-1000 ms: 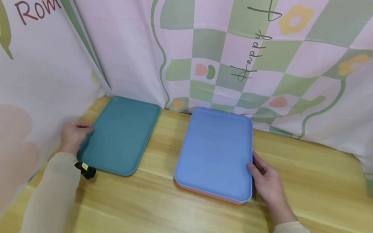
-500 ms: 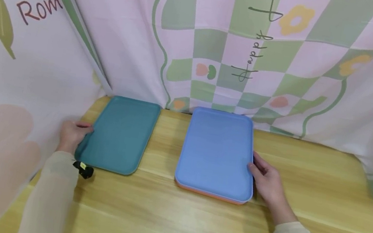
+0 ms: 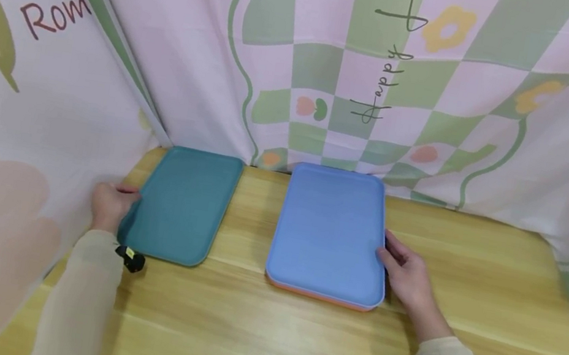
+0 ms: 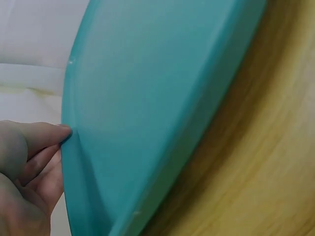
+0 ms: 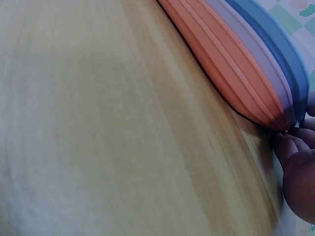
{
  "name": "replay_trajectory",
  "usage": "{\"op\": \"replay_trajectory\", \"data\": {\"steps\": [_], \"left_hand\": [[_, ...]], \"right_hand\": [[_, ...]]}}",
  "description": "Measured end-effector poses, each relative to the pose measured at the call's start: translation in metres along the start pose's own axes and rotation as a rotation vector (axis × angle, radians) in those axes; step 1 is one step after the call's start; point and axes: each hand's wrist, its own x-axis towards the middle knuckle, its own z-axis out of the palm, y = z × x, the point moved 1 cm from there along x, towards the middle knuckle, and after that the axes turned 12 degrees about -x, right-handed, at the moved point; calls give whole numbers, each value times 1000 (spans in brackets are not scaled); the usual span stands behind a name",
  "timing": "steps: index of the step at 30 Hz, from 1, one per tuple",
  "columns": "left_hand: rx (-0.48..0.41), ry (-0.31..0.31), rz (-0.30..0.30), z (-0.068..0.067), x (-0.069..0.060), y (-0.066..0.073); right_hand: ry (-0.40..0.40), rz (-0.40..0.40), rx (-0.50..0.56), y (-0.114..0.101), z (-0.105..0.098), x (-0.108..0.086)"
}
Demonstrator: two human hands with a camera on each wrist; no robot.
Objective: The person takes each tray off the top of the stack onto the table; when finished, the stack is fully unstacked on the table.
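A teal tray (image 3: 182, 205) lies at the left of the table. The left hand (image 3: 111, 206) pinches its left rim; in the left wrist view the thumb of the left hand (image 4: 29, 162) lies on the rim of the teal tray (image 4: 138, 88). Right of centre is a stack with a blue tray (image 3: 332, 231) on top. In the right wrist view, orange trays (image 5: 221, 59) sit beneath a lilac tray (image 5: 256, 44) and the blue one. The right hand (image 3: 408, 278) holds the stack's right edge, its thumb at the rim and its other fingers partly hidden.
The wooden table (image 3: 238, 331) shows between the two groups of trays and in front of them. A patterned curtain (image 3: 318, 71) hangs along the back edge, and another curtain (image 3: 47, 121) closes off the left side beside the left hand.
The left hand and the near end of the teal tray have shifted very slightly, first left and then a little back right. The right hand and the stack look unmoved.
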Motion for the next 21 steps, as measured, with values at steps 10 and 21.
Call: {"op": "replay_trajectory", "data": {"steps": [10,21], "left_hand": [[-36,-31,26,-3,1,-2],[-48,-120,-19,-6,0,-4]], "right_hand": [[-1,8,13,1,-1,0],[0,12,16,1,0,1]]}}
